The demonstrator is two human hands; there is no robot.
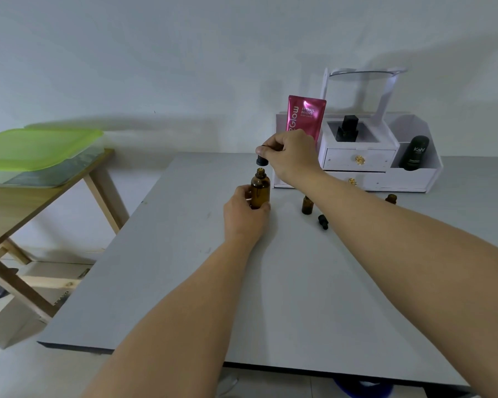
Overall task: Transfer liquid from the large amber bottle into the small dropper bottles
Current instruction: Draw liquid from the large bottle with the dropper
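Note:
The large amber bottle stands upright on the grey table, and my left hand grips its lower body. Just above its open neck my right hand pinches a black dropper cap; the pipette reaches down into the bottle. To the right stands a small amber dropper bottle with no cap. A loose black dropper cap lies on the table in front of it. Another small amber bottle shows beyond my right forearm, partly hidden.
A white drawer organiser stands at the back right with a pink tube, a black bottle and a black box. A wooden side table with a green-lidded container is at the left.

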